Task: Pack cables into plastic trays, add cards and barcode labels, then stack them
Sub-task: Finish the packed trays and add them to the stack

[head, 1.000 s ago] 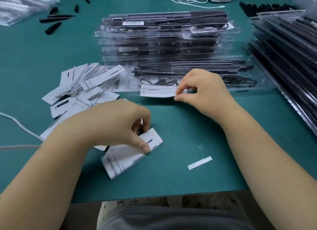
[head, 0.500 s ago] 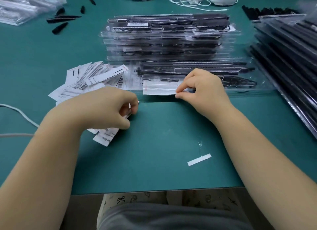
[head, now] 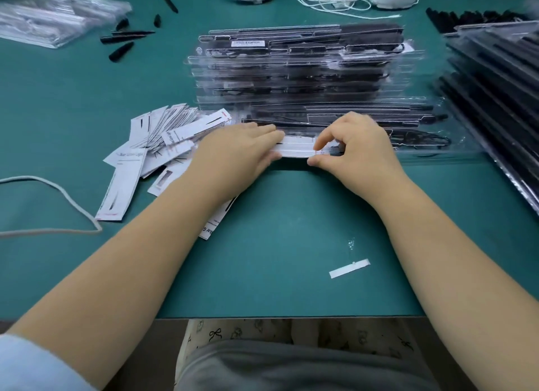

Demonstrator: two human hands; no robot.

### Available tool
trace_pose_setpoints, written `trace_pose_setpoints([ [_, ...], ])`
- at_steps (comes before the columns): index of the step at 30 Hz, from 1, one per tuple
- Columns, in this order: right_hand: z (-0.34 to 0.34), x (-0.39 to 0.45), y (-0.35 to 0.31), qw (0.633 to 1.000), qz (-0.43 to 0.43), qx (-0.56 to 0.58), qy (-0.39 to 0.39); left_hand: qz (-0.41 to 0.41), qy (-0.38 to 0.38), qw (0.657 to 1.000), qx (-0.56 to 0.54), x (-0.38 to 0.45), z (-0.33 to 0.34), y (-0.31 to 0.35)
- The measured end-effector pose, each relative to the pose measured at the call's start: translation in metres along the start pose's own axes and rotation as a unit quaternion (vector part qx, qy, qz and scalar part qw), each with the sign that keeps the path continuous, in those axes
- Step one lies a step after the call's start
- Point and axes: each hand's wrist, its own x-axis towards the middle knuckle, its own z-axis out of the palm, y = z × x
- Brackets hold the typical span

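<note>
The white card (head: pixel 297 150) lies at the near edge of the front plastic tray (head: pixel 437 154), pinched by the right hand (head: pixel 354 148); the left hand (head: pixel 242 150) presses it with flat fingers. Probably light and bendable, it is best held by its edges.

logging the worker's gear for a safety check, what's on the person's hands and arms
Both the left hand and right hand are bare: no gloves, rings or watch visible. Forearms are uncovered. A light blue sleeve shows on the left arm at the frame's bottom corner.

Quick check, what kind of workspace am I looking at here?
Most likely a packing bench on a small assembly line: stacked clear trays holding black cables, a loose pile of printed cards, all on a green work mat.
</note>
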Motion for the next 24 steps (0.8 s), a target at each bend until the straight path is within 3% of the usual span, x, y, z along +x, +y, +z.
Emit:
trace_pose_setpoints([
  [3, -0.006, 0.0, 0.004, 0.998, 0.0, -0.055, 0.006, -0.028, 0.025, 0.999, 0.016, 0.001, 0.005, 0.003],
  [9, -0.006, 0.002, 0.009, 0.999, 0.015, -0.04, -0.012, 0.014, 0.078, 0.997, 0.013, 0.001, 0.009, 0.006],
  [16, -0.004, 0.001, 0.008, 1.0, 0.021, 0.0, -0.001, 0.005, 0.041, 0.999, 0.002, 0.003, 0.005, 0.002],
  [22, -0.003, 0.003, 0.009, 0.999, 0.005, -0.03, -0.02, -0.018, -0.041, 0.99, 0.134, 0.016, -0.002, 0.01],
  [24, -0.001, 0.003, 0.008, 0.998, -0.002, -0.053, -0.015, -0.01, -0.048, 0.991, 0.126, 0.027, 0.0, 0.018],
])
